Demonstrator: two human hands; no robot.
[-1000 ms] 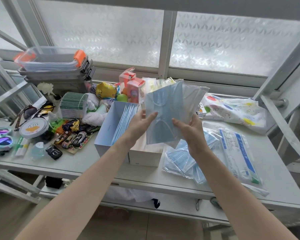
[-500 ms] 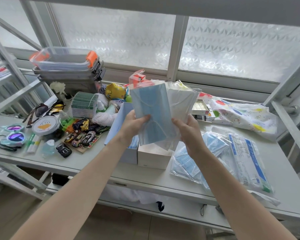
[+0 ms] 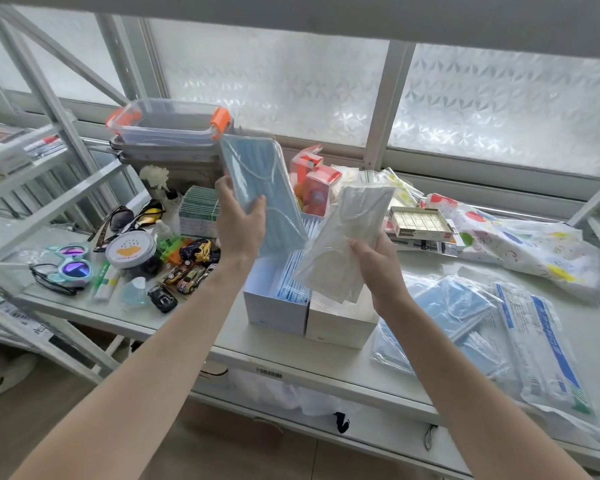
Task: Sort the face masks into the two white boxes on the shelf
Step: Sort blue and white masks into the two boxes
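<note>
My left hand point(image 3: 240, 227) grips a blue face mask point(image 3: 261, 188) in clear wrap, held upright above the left white box point(image 3: 274, 311), which holds several blue masks. My right hand point(image 3: 378, 263) grips a white face mask point(image 3: 347, 237) in clear wrap, tilted over the right white box point(image 3: 340, 329), whose contents look white. The two boxes stand side by side on the shelf point(image 3: 326, 362). A heap of wrapped blue masks point(image 3: 454, 306) lies on the shelf to the right of the boxes.
Left of the boxes lie toy cars point(image 3: 187, 277), sunglasses point(image 3: 71, 268), a round tin point(image 3: 129, 251) and stacked clear containers point(image 3: 168, 133). A long mask packet point(image 3: 544, 344) and a patterned bag point(image 3: 520, 237) sit at the right. Slanted shelf struts point(image 3: 66, 199) stand at the left.
The two masks, held together before, are now apart: my left hand has carried the blue one up and left, my right hand keeps the white one lower right.
</note>
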